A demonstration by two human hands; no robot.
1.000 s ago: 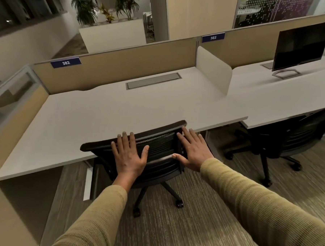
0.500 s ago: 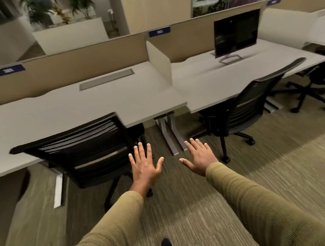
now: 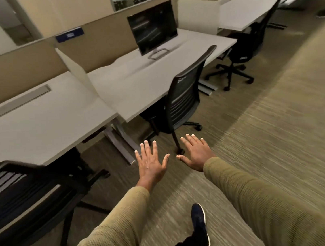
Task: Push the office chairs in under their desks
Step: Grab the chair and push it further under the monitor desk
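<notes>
With both hands, left hand (image 3: 150, 164) and right hand (image 3: 196, 155), spread empty, approach the middle chair (image 3: 183, 101) beside the monitor (image 3: 153, 27) desk (image 3: 137, 82); push next.

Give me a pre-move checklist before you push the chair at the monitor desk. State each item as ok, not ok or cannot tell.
1. Left hand free, open: ok.
2. Right hand free, open: ok.
3. Hands on the middle chair backrest: not ok, both are short of it, over the carpet.
4. Chair squared to the monitor desk: not ok, it sits angled at the desk's right end.
5. Space under the desk clear: cannot tell, it is shadowed.
6. Monitor away from the desk's front edge: ok.
</notes>
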